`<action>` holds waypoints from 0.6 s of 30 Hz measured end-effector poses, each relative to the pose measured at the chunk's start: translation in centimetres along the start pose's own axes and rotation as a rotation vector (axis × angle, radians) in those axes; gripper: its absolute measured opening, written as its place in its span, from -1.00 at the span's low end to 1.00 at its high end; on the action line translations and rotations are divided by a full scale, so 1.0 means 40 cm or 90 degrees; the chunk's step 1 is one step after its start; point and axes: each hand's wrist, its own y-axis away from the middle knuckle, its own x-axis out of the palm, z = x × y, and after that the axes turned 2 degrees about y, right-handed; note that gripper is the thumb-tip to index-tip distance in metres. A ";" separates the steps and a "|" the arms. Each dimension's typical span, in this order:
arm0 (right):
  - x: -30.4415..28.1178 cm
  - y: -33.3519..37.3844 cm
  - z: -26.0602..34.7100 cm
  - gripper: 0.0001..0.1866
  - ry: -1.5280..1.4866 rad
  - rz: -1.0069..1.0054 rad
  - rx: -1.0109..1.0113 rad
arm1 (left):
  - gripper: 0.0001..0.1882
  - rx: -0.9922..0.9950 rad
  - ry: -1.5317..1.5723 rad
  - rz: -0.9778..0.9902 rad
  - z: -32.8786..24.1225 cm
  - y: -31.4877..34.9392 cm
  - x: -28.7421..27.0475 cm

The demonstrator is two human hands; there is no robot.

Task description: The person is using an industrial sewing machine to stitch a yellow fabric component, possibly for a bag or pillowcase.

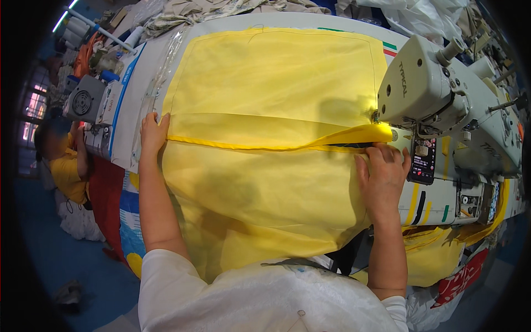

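Note:
A large sheet of yellow fabric [265,77] lies across the sewing machine table, with a folded band [243,146] running from side to side across its middle. At the band's left end, my left hand [154,131] is closed on the fabric's edge, its fingers curled down. My right hand [385,180] rests at the band's right end, fingers bent and spread, thumb apart on the cloth. Between the folds beside it a narrow dark strip shows; I cannot tell what it is. Just beyond this hand stands the white sewing machine [412,83], its needle area partly hidden, over a raised yellow fold.
A phone [423,160] lies right of my right hand, below the machine head. More yellow cloth [434,254] hangs at the lower right. Piled cloth [221,12] lines the far edge. At the left, a person in a yellow top [72,171] sits by another machine.

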 end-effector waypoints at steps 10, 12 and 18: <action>-0.009 -0.060 -0.008 -0.76 -0.166 0.111 0.034 | -0.63 -0.153 0.389 0.313 0.011 -0.054 -0.050; -0.007 -0.066 -0.019 -0.77 -0.177 0.168 0.068 | -0.66 -0.094 0.216 0.321 0.013 -0.063 -0.048; -0.006 -0.071 -0.031 -0.77 -0.190 0.198 0.077 | -0.66 0.005 -0.017 0.067 0.011 0.004 -0.004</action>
